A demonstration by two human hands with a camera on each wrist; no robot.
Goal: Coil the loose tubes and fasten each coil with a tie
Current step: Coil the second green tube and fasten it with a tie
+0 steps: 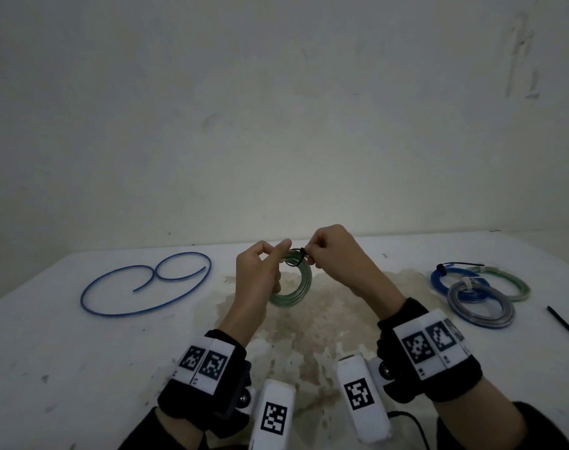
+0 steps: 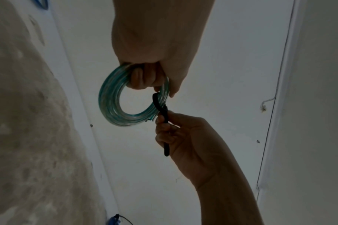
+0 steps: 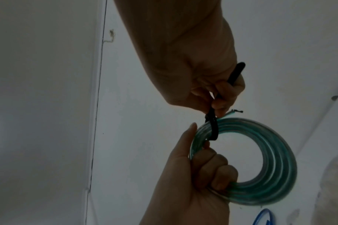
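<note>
A green translucent tube coil (image 1: 294,285) (image 2: 114,99) (image 3: 276,159) hangs above the table's middle. My left hand (image 1: 260,271) (image 2: 150,73) (image 3: 200,167) grips it, fingers curled through the ring and thumb along its outer edge. A black tie (image 1: 298,254) (image 2: 160,106) (image 3: 213,126) loops round the coil's top. My right hand (image 1: 328,251) (image 2: 171,130) (image 3: 218,94) pinches the tie's tail just beside the coil; the tail runs on through the fist.
A loose blue tube (image 1: 143,284) lies curled on the white table (image 1: 65,352) at left. Three tied coils, blue (image 1: 449,280), green (image 1: 507,280) and grey (image 1: 481,306), sit at right. A spare black tie (image 1: 565,323) lies near the right edge. A wall stands behind.
</note>
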